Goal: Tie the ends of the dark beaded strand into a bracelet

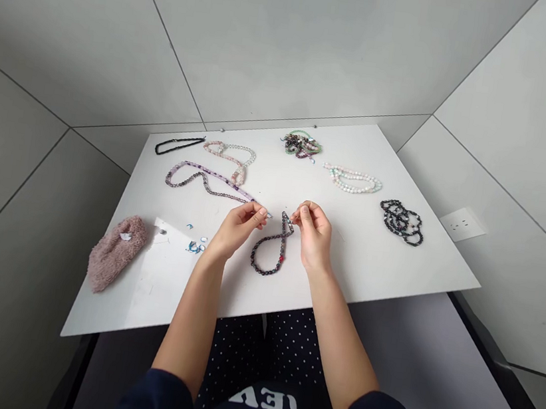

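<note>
On the white rectangular table [411,263], a dark round-beaded strand [282,249] lay between the bare left hand [240,226] and bare right hand [313,235]. Left of it sat small blue-and-white scraps [193,246], then a fuzzy pink fabric loop [112,257] (close to the left edge). Behind the left hand ran a purple-and-grey beaded strand [226,179]; behind that, a pink-and-clear beaded strand [231,158], with a thin black beaded loop [177,147] leftward. A multicoloured bead pile [302,144] lay farther back; rightward came a pale beaded strand [355,190], then a tangled black beaded strand [395,214].
</note>
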`<state>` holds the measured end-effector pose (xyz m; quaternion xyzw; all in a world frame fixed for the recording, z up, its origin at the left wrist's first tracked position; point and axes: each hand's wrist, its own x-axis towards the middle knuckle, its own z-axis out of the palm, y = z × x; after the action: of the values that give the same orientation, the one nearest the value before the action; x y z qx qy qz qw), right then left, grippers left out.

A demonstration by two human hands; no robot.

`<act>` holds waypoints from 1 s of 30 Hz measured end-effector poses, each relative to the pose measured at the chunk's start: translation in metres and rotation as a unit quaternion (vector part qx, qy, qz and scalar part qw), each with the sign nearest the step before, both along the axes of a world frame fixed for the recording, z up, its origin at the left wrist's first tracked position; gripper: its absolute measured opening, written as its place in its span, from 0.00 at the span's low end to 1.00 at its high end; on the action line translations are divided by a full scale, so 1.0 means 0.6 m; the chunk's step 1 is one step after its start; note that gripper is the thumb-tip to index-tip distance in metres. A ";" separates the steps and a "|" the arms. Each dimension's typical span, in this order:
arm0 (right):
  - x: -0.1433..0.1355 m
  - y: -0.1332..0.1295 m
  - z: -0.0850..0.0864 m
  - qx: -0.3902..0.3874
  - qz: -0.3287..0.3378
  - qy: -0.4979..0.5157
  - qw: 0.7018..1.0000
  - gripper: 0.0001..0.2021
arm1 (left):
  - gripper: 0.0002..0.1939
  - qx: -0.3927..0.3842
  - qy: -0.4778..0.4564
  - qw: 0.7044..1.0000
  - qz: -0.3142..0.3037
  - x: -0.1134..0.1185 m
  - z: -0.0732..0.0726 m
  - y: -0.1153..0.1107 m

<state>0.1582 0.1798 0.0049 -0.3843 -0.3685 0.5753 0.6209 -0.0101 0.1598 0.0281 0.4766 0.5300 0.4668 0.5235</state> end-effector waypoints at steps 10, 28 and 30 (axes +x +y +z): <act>-0.008 -0.008 0.012 -0.029 0.093 0.054 0.994 0.12 | 0.17 -0.003 -0.216 0.976 -0.018 0.038 0.008 -0.005; -0.007 -0.008 0.006 -0.058 0.087 0.060 0.993 0.16 | 0.19 0.071 -0.130 0.988 -0.040 0.035 0.002 -0.004; -0.007 -0.009 0.007 -0.059 0.096 0.066 0.992 0.17 | 0.21 0.076 -0.128 0.988 -0.047 0.033 0.004 -0.004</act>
<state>0.1537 0.1747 0.0091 -0.3443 -0.3276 0.6767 0.5624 0.0094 0.1575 0.0303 0.4759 0.3982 0.5379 0.5706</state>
